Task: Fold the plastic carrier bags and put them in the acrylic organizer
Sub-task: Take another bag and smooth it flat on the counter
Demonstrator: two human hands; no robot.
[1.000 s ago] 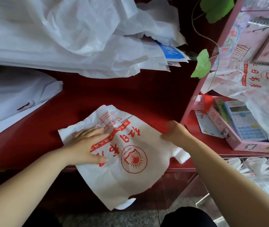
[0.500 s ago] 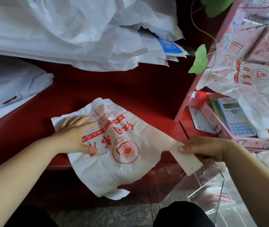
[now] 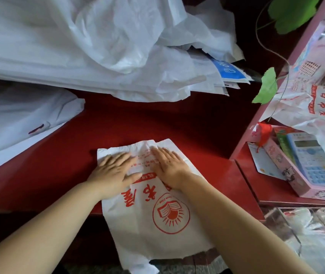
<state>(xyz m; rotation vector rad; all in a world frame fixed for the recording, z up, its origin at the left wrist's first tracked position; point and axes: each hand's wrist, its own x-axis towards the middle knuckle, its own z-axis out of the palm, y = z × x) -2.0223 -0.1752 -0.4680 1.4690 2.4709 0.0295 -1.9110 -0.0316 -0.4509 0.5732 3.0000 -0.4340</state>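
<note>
A white carrier bag with red print and a round book logo (image 3: 157, 218) lies on the red counter (image 3: 177, 123), its lower half hanging over the front edge. My left hand (image 3: 114, 173) presses flat on the bag's upper left part, fingers straight. My right hand (image 3: 170, 168) presses flat beside it on the upper right part. The clear acrylic organizer (image 3: 294, 236) sits low at the right, below the counter, with folded bags inside it.
A big heap of white plastic bags (image 3: 98, 46) covers the back of the counter, and more white sheets (image 3: 19, 123) lie at the left. A pink tray with a calculator (image 3: 314, 165) and another printed bag (image 3: 319, 109) stand on the right shelf. Green leaves (image 3: 266, 88) hang nearby.
The bag was turned so its length runs toward me. My right hand let go of the bag's right handle and came to lie flat beside my left hand.
</note>
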